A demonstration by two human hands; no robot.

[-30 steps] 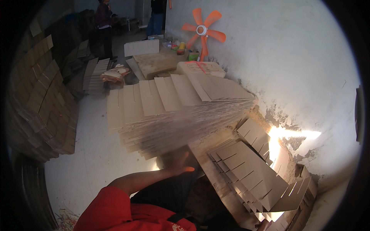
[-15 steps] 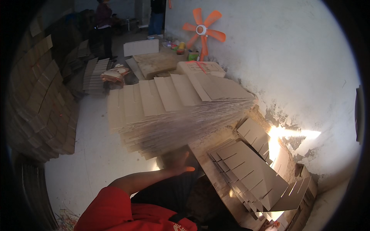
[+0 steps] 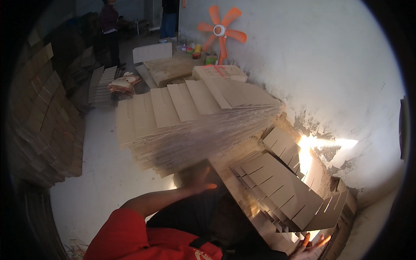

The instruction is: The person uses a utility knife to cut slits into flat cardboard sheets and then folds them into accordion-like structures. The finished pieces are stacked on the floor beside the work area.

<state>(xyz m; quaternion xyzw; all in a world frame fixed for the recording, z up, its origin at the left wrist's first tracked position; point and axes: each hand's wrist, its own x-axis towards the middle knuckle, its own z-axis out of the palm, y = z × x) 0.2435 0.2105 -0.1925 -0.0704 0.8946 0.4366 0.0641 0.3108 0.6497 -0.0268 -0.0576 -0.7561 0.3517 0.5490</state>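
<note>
My left hand (image 3: 201,183) hangs in shadow over my dark trousers, thumb apart from the fingers and nothing visible in it. It is close to the lower edge of a big fanned stack of slotted cardboard sheets (image 3: 173,108). At the lower right, my right hand (image 3: 308,248) has its fingers spread, partly sunlit. It lies just below the near end of a smaller pile of slotted cardboard pieces (image 3: 277,186); whether it touches them I cannot tell. Its wrist is mostly hidden by the lower edge.
An orange-bladed fan (image 3: 219,30) stands by the white wall (image 3: 303,56). Behind the big stack sits a taped carton (image 3: 225,73). Bundled cardboard (image 3: 47,117) is piled high at left beside the pale floor (image 3: 102,169). Two people stand far back, one in a maroon top (image 3: 109,19).
My right hand has come further into view from the lower edge, its fingers now spread. My left hand stays nearly in place. The whole view has shifted slightly.
</note>
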